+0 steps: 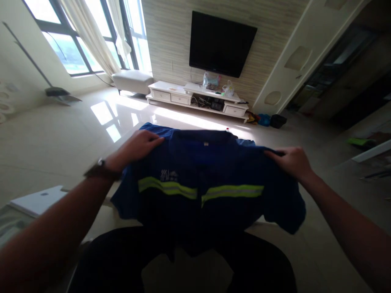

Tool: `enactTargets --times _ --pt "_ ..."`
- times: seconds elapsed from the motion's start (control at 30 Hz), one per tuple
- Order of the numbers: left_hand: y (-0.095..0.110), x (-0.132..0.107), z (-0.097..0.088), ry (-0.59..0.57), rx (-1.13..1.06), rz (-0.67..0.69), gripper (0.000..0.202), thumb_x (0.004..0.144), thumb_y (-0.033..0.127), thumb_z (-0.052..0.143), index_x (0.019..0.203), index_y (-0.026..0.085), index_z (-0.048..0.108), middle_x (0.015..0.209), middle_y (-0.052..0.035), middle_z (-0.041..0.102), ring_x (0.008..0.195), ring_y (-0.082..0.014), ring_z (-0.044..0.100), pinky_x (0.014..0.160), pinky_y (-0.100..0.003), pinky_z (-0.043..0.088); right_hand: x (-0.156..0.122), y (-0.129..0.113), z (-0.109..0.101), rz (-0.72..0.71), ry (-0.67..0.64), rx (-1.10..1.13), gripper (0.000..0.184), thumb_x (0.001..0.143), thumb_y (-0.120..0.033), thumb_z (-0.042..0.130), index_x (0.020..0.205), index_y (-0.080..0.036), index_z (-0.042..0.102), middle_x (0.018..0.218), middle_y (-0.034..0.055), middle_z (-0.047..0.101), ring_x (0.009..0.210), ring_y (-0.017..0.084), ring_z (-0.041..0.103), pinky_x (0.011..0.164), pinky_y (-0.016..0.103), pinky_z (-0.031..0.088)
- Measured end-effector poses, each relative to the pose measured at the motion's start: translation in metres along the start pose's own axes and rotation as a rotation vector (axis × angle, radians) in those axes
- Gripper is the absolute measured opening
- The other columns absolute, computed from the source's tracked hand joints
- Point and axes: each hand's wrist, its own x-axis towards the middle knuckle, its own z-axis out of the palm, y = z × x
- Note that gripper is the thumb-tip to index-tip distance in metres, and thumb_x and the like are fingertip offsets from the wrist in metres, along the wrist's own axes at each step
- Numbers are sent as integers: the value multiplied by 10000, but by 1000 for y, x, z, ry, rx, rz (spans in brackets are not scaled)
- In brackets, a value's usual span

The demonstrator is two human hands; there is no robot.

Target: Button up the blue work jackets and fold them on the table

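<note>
From here I count one blue shirt (232,171) mid-frame, two yellow stripes (171,187), left hand (139,146) and right hand (293,160) each pinching one shoulder (255,158).

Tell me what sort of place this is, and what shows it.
Most likely a home living room: a wall-mounted television hangs above a low white cabinet, and tall curtained windows stand to one side.
</note>
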Motion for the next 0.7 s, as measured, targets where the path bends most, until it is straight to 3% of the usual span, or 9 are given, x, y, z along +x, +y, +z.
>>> enactTargets --times 0.07,0.13,0.2,0.23,0.33,0.4,0.47,0.57,0.7 --pt "2 76 4 123 85 -51 512 990 494 460 835 74 709 947 -79 697 959 -225 641 806 -327 447 84 12 25 13 71 -86 504 826 -713 683 707 -224 711 652 70 660 729 265 639 686 355 461" --pt "8 138 18 231 116 -71 552 1053 408 331 1107 -28 665 1253 -153 622 1242 -309 555 944 -419 413 153 27 58 92 141 -98 444 874 -629 671 878 -188 721 818 96 702 869 282 648 791 380 493" --pt "14 168 48 281 105 -110 516 1045 409 421 1355 20 561 1462 -201 492 1387 -378 439 1033 -511 380 186 47 98 196 190 -96 392 891 -523 674 1052 -166 694 1048 141 705 1030 308 626 913 434 490" --pt "15 168 69 264 87 -133 544 1016 435 506 1439 93 518 1524 -208 440 1419 -405 405 1064 -549 378 186 59 119 251 182 -86 388 870 -480 697 1095 -163 678 1141 158 686 1098 322 603 963 460 478" --pt "3 115 148 30 35 -72 655 947 516 601 1536 267 459 1586 -194 391 1455 -447 373 1092 -632 390 132 99 176 511 37 81 316 792 -386 756 1024 -196 657 1184 142 663 1155 325 576 1014 473 470" --pt "-19 53 201 -138 45 -73 594 980 539 515 1530 320 477 1592 -169 416 1480 -417 367 1110 -649 386 76 123 206 866 -62 359 232 757 -323 772 889 -210 619 1044 99 672 1089 280 602 962 398 512" --pt "-46 -10 240 -225 85 -142 567 1008 493 452 1545 314 475 1609 -173 419 1504 -393 359 1128 -649 378 28 139 229 1032 -137 457 216 810 -356 733 833 -205 581 846 73 652 899 253 645 793 360 565" --pt "-79 -78 266 -201 161 -155 535 1022 444 431 1542 335 504 1630 -130 440 1545 -362 334 1193 -608 328 -3 147 252 1164 -208 613 249 936 -429 626 872 -200 552 729 45 627 715 195 654 636 282 571" --pt "-106 -120 265 -143 263 -125 520 1028 392 413 1520 298 552 1618 -108 484 1533 -336 375 1216 -571 307 9 129 281 1258 -288 848 259 987 -439 598 945 -187 559 765 68 677 709 177 696 625 261 610"
